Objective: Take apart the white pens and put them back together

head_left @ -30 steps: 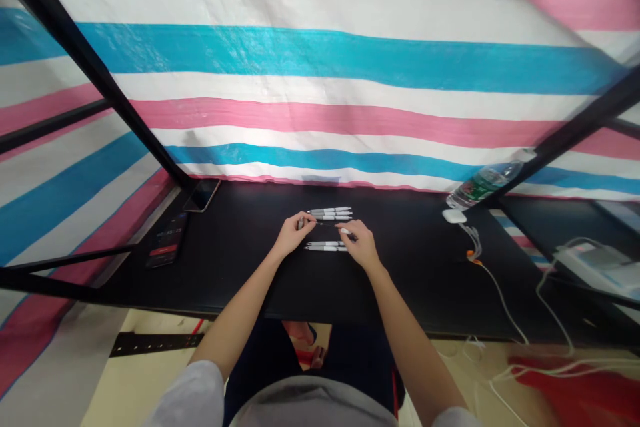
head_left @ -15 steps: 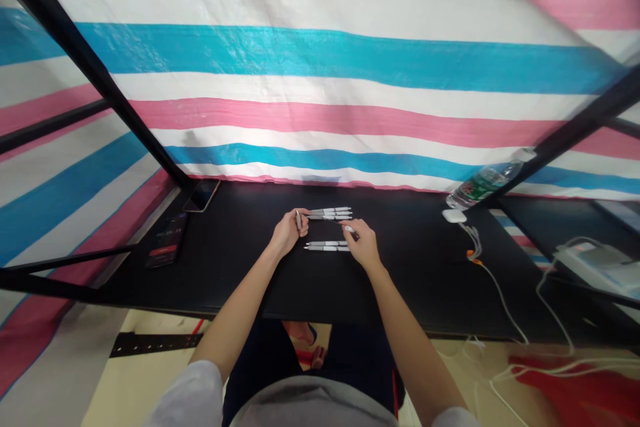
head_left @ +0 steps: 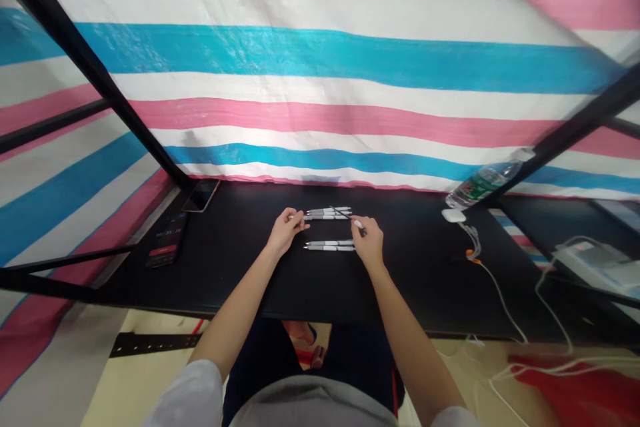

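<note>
My left hand (head_left: 286,231) is closed in a pinch on a small light pen piece (head_left: 296,217), partly hidden by the fingers. My right hand (head_left: 369,240) grips a white pen part (head_left: 359,224), with a thin dark refill (head_left: 341,212) pointing up and to the left from it. Behind and between the hands lies a row of white-and-grey pens (head_left: 325,211), side by side on the black table (head_left: 320,287). Nearer to me, two more pens (head_left: 327,246) lie parallel, their right ends close to my right hand.
Two phones, one lit (head_left: 167,240) and one dark (head_left: 201,195), lie at the left. A plastic bottle (head_left: 480,188) leans at the right by a white charger (head_left: 454,215) with cables. Black frame posts and a striped sheet (head_left: 320,60) enclose the table.
My right hand has shifted slightly right, and the dark refill now shows clearly beyond its fingers. In my left hand, the pen piece has turned from upright to nearly level.
</note>
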`<state>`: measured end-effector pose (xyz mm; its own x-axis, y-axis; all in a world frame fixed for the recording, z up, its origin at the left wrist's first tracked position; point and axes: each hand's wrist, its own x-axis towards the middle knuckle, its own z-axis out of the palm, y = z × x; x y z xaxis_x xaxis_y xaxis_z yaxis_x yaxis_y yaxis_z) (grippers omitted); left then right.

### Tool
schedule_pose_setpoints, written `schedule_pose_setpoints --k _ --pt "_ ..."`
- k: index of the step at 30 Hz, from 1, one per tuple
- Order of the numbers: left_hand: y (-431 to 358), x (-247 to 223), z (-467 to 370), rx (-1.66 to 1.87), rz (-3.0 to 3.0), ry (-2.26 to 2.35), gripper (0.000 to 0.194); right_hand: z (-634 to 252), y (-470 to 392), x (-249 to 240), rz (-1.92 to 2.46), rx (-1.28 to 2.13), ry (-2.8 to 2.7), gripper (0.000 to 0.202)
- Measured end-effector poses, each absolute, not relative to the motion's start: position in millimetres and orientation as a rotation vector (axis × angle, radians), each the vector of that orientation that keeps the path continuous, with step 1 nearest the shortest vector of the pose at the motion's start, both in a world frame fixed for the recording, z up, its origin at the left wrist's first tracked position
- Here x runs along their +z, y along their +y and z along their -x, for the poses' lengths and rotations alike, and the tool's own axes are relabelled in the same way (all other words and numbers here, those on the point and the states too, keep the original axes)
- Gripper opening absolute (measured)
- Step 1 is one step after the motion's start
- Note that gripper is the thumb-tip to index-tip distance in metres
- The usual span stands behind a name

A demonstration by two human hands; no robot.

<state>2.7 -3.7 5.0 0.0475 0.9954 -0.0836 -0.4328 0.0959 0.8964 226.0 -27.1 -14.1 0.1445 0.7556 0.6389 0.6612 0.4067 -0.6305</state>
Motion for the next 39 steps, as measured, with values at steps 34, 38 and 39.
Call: schedule_pose_setpoints --k 34,38,39 --pt "-2.7 1.9 -0.7 1.296 -0.988 0.787 0.028 -223.8 -27.5 -14.4 1.3 0.113 -1.575 0.023" --pt "-3.2 4.1 -0.6 1.306 -1.015 0.784 0.028 -223.7 -27.2 -15.5 1.291 0.096 -1.578 0.023" --pt "-3.4 4.1 -0.6 1.307 -1.019 0.795 0.028 -223.7 -27.0 -15.8 1.286 0.095 -1.579 0.023"
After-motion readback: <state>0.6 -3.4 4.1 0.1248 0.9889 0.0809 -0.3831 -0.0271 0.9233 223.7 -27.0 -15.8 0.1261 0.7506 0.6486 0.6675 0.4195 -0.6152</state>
